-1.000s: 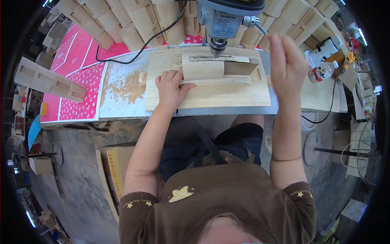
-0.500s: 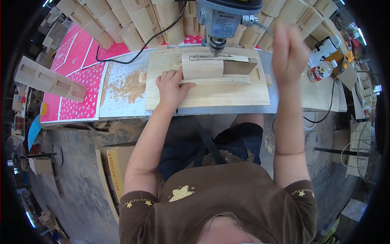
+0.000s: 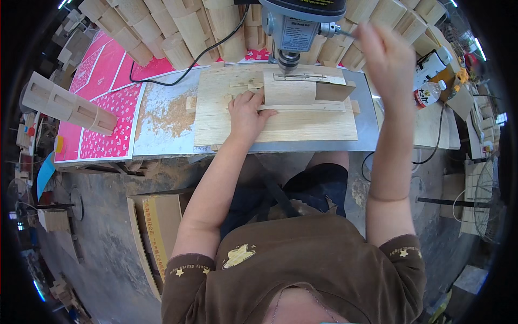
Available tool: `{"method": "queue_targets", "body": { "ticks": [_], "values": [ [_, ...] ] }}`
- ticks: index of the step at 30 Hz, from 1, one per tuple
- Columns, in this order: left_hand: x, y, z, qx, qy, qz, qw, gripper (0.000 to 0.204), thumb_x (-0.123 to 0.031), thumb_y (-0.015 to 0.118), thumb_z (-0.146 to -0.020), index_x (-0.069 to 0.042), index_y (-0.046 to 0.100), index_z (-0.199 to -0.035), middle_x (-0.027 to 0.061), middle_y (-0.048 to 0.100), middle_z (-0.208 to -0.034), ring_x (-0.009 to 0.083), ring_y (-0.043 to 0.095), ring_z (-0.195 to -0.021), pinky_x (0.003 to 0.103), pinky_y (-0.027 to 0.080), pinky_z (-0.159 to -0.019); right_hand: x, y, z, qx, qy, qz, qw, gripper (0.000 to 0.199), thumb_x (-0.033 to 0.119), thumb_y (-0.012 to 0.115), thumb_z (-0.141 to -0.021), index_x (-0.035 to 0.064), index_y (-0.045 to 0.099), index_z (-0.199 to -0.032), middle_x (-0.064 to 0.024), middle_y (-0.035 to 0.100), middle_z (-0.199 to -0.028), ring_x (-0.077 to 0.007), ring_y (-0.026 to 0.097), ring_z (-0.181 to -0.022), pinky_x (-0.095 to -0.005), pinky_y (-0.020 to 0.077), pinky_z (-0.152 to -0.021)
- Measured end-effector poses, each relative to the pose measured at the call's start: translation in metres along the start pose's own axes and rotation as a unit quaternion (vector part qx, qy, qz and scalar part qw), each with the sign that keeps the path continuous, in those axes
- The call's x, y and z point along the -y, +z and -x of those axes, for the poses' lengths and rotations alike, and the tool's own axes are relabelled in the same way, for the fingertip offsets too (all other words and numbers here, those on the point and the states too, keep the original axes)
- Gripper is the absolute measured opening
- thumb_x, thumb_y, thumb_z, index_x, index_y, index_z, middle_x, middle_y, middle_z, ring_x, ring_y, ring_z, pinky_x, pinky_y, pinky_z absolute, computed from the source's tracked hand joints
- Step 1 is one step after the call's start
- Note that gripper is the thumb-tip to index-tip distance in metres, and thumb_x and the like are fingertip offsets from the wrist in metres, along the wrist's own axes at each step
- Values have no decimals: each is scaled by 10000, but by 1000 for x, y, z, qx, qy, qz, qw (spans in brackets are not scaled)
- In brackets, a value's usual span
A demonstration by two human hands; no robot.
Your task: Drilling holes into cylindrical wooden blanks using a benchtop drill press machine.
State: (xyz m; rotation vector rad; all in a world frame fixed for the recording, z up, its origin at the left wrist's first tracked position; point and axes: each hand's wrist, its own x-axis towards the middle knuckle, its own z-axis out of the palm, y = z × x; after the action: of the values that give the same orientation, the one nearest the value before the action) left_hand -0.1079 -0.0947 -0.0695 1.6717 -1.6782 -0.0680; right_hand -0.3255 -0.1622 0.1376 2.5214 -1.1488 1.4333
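My left hand (image 3: 248, 114) grips the left end of a pale wooden block (image 3: 290, 93), its thumb stretched along the front edge. The block has a rounded face, a slotted top and a flat brownish panel (image 3: 333, 91) at its right end. It lies on a wide wooden board (image 3: 216, 121), under the chuck (image 3: 288, 60) of a bench drill (image 3: 297, 33). Slightly blurred, my right hand (image 3: 387, 62) is closed in a fist round the end of the drill's lever (image 3: 345, 33). Whether the bit touches the block cannot be made out.
Many round wooden pieces (image 3: 183, 51) stand stacked behind the drill. Another wooden column (image 3: 70, 102) is at the left on the pink sheet (image 3: 110, 110). Sawdust (image 3: 172, 116) covers the table beside the board. A black cable (image 3: 199, 56) and a bottle (image 3: 429, 93) are nearby.
The wooden block has slid to the right under the chuck, and my left hand has moved right with it. My right hand stays at the lever, shifted slightly right.
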Motion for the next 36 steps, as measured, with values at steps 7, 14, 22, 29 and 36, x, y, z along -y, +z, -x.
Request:
{"method": "queue_targets", "body": {
  "ticks": [7,14,22,29,36],
  "values": [
    [-8,2,-5,-1,12,-3,1000,614,-313,784,-618,-99,618,-1169,16,566,-824,226,537,-872,410,338,-833,-13,64,80,-166,-61,-50,983,68,68,599,-831,41,646,-871,-57,564,-646,-211,545,-588,-317,410,-622],
    [-7,3,-4,12,-4,-8,1000,617,-317,784,-620,-106,618,-1175,25,572,-838,232,537,-881,419,325,-871,-23,71,85,-140,-75,-4,987,50,72,598,-830,44,639,-835,-65,574,-700,-218,544,-659,-317,400,-626],
    [-13,1,-8,19,-25,14,999,599,-301,801,-611,-99,630,-1148,34,584,-881,230,539,-927,445,307,-899,-21,23,-79,-114,62,-4,992,329,288,480,-886,-9,616,-843,-222,600,-730,-320,612,-714,-388,456,-635],
    [-13,0,-10,-5,-91,111,990,539,-263,821,-582,-79,651,-1059,32,586,-911,224,536,-958,442,284,-924,-32,39,-55,-55,50,-132,988,321,322,529,-900,22,639,-925,-137,626,-763,-177,632,-750,-335,472,-669],
    [-4,-21,-12,36,-74,237,968,355,-143,791,-605,-41,649,-914,53,582,-881,187,575,-802,353,395,-829,-74,51,99,220,-16,-19,975,311,163,664,-806,40,558,-1071,-137,617,-931,-315,573,-904,-386,448,-799]
  ]
}}
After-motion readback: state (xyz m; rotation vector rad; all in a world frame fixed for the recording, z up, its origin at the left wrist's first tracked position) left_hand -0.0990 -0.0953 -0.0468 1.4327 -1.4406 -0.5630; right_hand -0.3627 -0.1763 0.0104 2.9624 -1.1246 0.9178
